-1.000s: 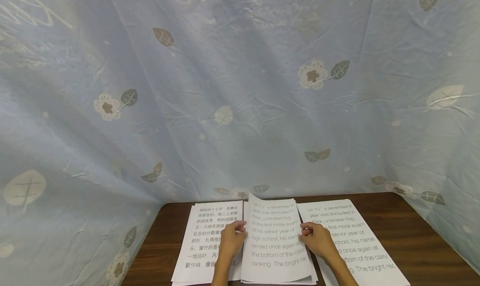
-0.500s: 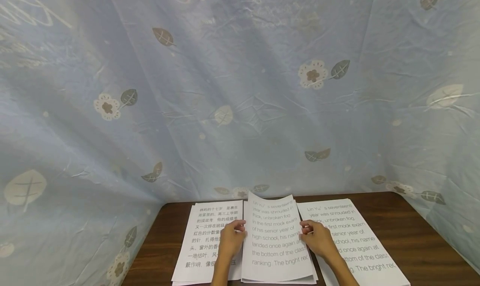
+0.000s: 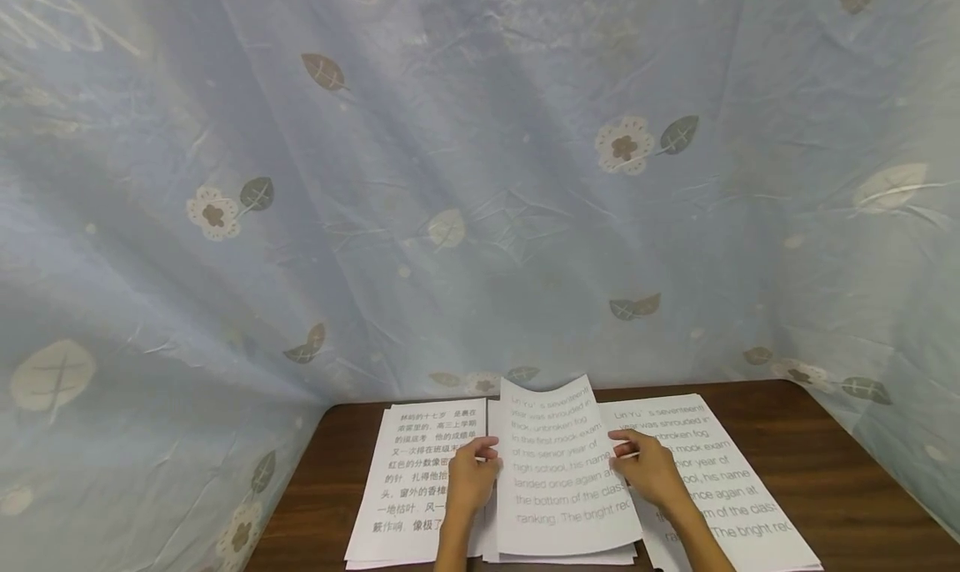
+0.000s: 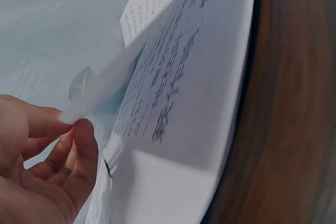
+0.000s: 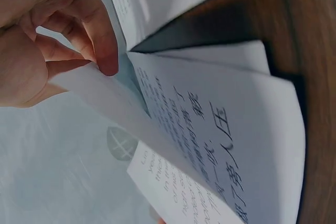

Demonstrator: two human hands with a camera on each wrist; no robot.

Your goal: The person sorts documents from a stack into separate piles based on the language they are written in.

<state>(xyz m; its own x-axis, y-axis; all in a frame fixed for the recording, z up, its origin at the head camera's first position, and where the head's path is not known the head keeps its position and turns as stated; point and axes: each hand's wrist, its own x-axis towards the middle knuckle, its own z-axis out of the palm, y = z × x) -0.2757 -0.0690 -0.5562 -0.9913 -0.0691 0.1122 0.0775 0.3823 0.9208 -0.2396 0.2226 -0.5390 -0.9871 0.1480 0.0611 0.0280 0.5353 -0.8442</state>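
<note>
Both hands hold one printed sheet of paper [image 3: 562,464] raised above the middle stack, its English text facing up and its top edge curving. My left hand [image 3: 472,476] pinches the left edge between thumb and fingers; in the left wrist view that hand [image 4: 52,161] grips the sheet's rim. On the opposite edge, my right hand [image 3: 648,469] pinches the paper, as the right wrist view confirms with the hand [image 5: 73,35] at the sheet's side. Beneath lies the middle stack [image 5: 252,124], whose top page shows Chinese print.
To the left lies a stack of Chinese-printed pages [image 3: 412,489], partly behind the left forearm. On the right is a stack of English-printed pages [image 3: 738,493]. All rest on a dark wooden table [image 3: 825,472]. A patterned blue cloth [image 3: 510,180] hangs behind and at the sides.
The sheet has lifted off the middle stack and shifted slightly right, with both hands moving along with it. The side stacks have stayed put.
</note>
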